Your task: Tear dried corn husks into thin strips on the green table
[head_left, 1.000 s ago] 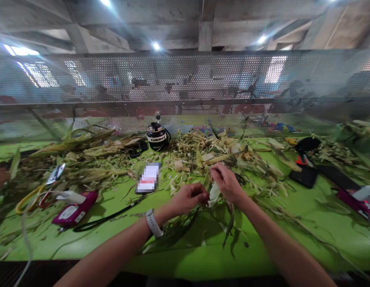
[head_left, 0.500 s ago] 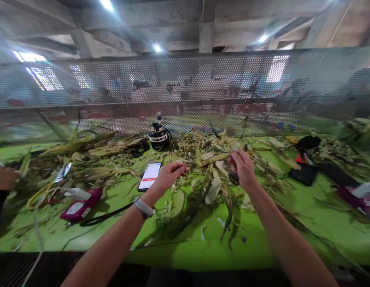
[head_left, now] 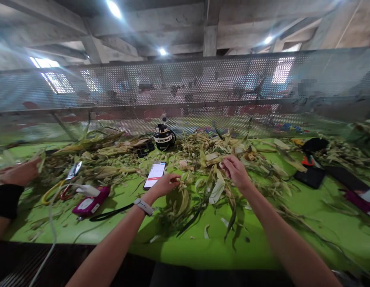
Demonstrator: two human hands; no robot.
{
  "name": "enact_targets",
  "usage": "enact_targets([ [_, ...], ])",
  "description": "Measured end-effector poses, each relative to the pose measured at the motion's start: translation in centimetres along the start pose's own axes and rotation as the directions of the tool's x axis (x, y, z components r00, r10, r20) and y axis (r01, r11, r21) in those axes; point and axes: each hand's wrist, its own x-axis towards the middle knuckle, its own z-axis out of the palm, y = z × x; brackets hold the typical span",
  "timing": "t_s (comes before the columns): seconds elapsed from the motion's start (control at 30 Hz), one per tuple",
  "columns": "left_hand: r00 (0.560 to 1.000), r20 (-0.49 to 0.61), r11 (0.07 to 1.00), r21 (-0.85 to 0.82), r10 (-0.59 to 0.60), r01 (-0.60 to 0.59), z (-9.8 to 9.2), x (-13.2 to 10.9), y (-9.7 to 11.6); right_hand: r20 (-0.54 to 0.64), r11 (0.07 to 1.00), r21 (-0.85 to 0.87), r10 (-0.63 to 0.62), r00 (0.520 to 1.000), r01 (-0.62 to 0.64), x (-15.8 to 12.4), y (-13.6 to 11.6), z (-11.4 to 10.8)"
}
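Observation:
My left hand [head_left: 164, 186] is low over the table beside the smartphone [head_left: 155, 175], fingers curled together in a pinch near some thin husk shreds. What it holds, if anything, is too small to tell. To the right, my right hand [head_left: 236, 172] has its thumb and fingers pressed together at the edge of the husk heap, and something small and dark shows at the fingertips. Between and below the hands lie a pale corn husk [head_left: 217, 192], a yellowish husk piece [head_left: 211, 157] and long dark green leaf strips [head_left: 194, 213].
A black jar labelled ENERGY [head_left: 163, 138] stands behind the phone. At left lie a purple power bank [head_left: 91, 203] with a cable, scissors [head_left: 73, 171] and another person's hands [head_left: 20, 172]. A black flat item [head_left: 310, 176] lies right. A perforated metal screen [head_left: 185, 91] runs behind.
My right hand has shifted slightly left, and the dark object under it no longer shows. My left hand has lowered a little. The other person's hands have come further into view.

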Motion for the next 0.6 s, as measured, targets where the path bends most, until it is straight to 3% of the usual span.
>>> enact_targets([
  [0.13, 0.995, 0.024, 0.995, -0.007, 0.1, -0.099, 0.8, 0.5, -0.2, 0.041, 0.999, -0.036, 0.001, 0.999, 0.001, -0.1, 0.4, 0.3],
  [0.27, 0.988, -0.069, 0.991, -0.006, 0.136, -0.136, 1.2, 1.0, -0.2, 0.062, 0.999, -0.039, 0.027, 0.998, -0.024, -0.1, 0.6, 0.6],
  [0.33, 0.987, -0.059, 0.988, -0.017, 0.15, -0.151, 1.2, 1.1, 0.1, 0.067, 0.999, -0.04, 0.039, 0.997, -0.036, -0.2, 0.6, 0.7],
  [0.5, 0.997, 0.066, 0.984, -0.178, 0.038, -0.026, 1.2, 1.8, 0.7, 0.084, 0.998, -0.048, 0.049, 0.995, -0.045, -0.4, 0.3, 0.9],
  [0.6, 1.0, 0.015, 0.955, -0.296, -0.019, 0.023, 0.9, 2.3, 1.2, 0.085, 0.998, -0.039, 0.061, 0.995, -0.058, -0.5, 0.2, 0.9],
])
